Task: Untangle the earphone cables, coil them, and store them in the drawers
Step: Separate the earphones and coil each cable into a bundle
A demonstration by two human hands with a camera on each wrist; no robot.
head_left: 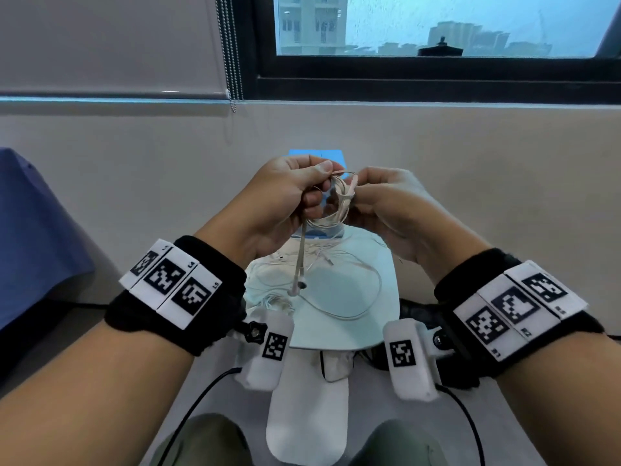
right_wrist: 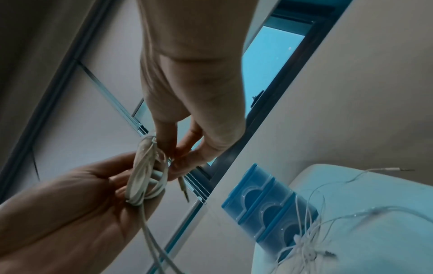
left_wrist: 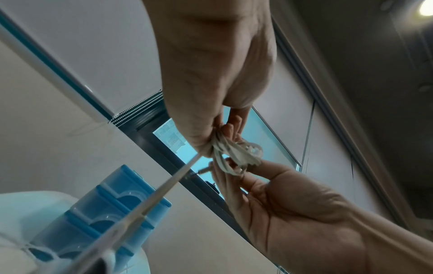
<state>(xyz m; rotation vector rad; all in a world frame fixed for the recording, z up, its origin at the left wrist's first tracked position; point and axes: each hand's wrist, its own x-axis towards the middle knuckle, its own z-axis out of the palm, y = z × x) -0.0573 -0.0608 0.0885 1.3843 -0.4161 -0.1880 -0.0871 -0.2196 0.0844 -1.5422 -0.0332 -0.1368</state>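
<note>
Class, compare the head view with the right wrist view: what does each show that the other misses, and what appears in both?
Head view only: marker wristbands on both wrists and an earbud dangling below the hands. Right wrist view only: the scalloped fronts of the blue drawers and the plug hanging free. Both: left hand and right hand holding the coiled cable, with loose cables on the white table.

Window [head_left: 437, 25] at top, dark frame, bldgs outside in haze. Roller blind [head_left: 111, 42] down over left part, bead chain [head_left: 232, 52] hanging beside frame. Beige wall [head_left: 487, 156] below sill. Blue fabric [head_left: 30, 230] at left edge. Small white worktop [head_left: 379, 317] w/ rounded corners at centre. Black wristbands [head_left: 174, 294] w/ white marker tags on both wrists; white cam modules [head_left: 411, 358] under them, black leads [head_left: 198, 405] trailing down. Olive-clad knees [head_left: 205, 438] at bottom. Ceiling lamp [left_wrist: 425, 7] lit in left wrist view.
</note>
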